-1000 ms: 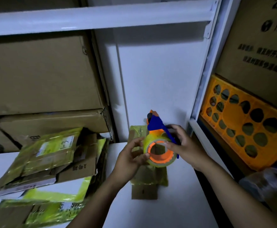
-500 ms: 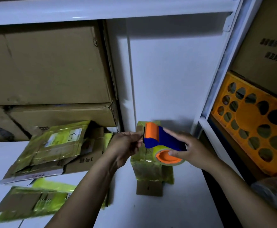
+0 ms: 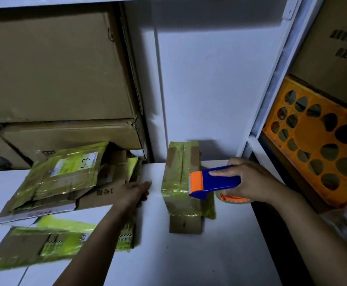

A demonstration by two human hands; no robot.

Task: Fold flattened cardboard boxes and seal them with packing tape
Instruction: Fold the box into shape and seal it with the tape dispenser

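Right hand grips tape dispenser at taped box.

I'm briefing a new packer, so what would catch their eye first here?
The blue and orange tape dispenser, gripped by the right hand at the right edge of a small yellow-taped box in the centre. Next, the bright orange crate on the right shelf, and the left hand stretched toward the flattened boxes piled at left.

Two hands, one tape dispenser, one taped box, roughly three flattened boxes, three shelved cartons, one orange crate.
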